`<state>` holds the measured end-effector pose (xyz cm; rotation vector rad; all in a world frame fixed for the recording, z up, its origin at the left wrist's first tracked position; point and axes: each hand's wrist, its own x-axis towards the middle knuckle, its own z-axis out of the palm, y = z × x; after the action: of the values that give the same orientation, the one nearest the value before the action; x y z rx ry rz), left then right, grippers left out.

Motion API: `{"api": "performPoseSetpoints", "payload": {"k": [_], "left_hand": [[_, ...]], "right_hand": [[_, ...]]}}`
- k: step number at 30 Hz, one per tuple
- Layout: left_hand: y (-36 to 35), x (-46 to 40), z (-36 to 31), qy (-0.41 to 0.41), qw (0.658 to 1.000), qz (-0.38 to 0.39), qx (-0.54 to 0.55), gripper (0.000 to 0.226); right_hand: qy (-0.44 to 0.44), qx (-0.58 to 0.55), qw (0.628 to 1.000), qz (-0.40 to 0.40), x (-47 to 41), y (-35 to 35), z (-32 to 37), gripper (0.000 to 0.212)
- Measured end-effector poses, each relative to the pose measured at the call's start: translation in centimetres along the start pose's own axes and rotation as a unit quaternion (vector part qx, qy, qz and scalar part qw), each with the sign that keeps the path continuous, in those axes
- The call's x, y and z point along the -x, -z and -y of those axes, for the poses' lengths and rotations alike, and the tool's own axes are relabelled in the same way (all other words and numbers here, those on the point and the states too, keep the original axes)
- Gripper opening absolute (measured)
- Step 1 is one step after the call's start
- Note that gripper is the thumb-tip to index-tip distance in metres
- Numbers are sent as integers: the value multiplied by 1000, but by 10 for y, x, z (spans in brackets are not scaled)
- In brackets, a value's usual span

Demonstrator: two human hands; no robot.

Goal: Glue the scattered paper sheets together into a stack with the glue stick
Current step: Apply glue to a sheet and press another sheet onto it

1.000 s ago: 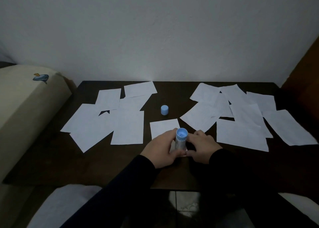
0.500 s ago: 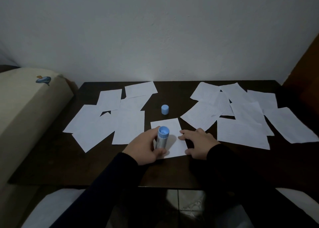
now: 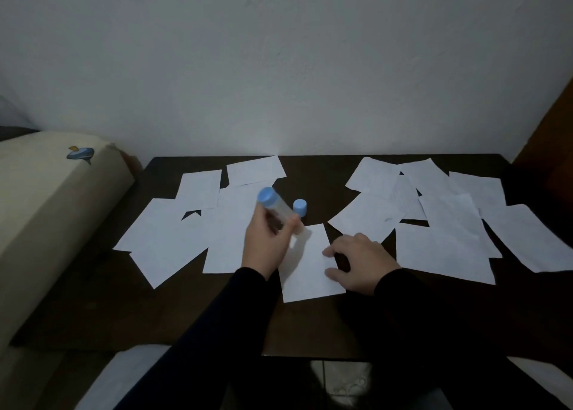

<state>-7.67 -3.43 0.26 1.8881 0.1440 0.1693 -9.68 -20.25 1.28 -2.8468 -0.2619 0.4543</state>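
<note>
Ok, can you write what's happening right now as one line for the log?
left hand: holds glue stick, tilted over middle sheet | right hand: rests on sheet | cap: off, on table

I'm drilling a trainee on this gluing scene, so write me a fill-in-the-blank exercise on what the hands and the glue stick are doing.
1. The glue stick is gripped by the ____ hand.
2. The right hand rests on the single sheet at the table's ____ edge.
3. The loose blue cap stands on the ____, between the two spreads of paper.
4. The glue stick is held ____, not upright.

Missing words: left; near; table; tilted
</note>
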Motion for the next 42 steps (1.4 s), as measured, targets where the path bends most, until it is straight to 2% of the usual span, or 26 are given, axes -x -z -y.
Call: {"api": "performPoseSetpoints", "payload": {"k": [2, 6, 10, 16, 20, 26, 32, 37, 38, 42], "left_hand": [[-11, -6, 1, -47, 995, 33, -77, 42], [-25, -22, 11, -76, 984, 55, -154, 46], [-34, -38, 10, -92, 979, 66, -172, 48], [-44, -52, 11, -101, 967, 106, -208, 43], [-39, -53, 14, -97, 957, 101, -254, 41], [-16, -56, 19, -49, 951, 75, -296, 43], [-4, -51, 19, -9, 962, 63, -264, 46], [13, -40, -4, -45, 995, -21, -87, 88], [16, -41, -7, -55, 995, -26, -76, 85], [26, -44, -3, -78, 994, 30, -75, 46]], "right_hand": [[8, 0, 999, -43, -6, -5, -1, 51], [3, 26, 1000, -3, -18, -21, 1, 68], [10, 34, 999, -16, -20, -29, -2, 68], [27, 41, 996, -79, -22, -33, -5, 68], [23, 46, 996, -76, -22, -33, -5, 68], [17, 33, 998, -57, -24, -33, -6, 68], [10, 15, 999, -43, -23, -33, -6, 67], [4, 24, 1000, -10, -23, -27, -5, 67], [2, 25, 1000, -3, -22, -26, -6, 67], [-8, 27, 999, 26, -22, -17, -8, 63]]}}
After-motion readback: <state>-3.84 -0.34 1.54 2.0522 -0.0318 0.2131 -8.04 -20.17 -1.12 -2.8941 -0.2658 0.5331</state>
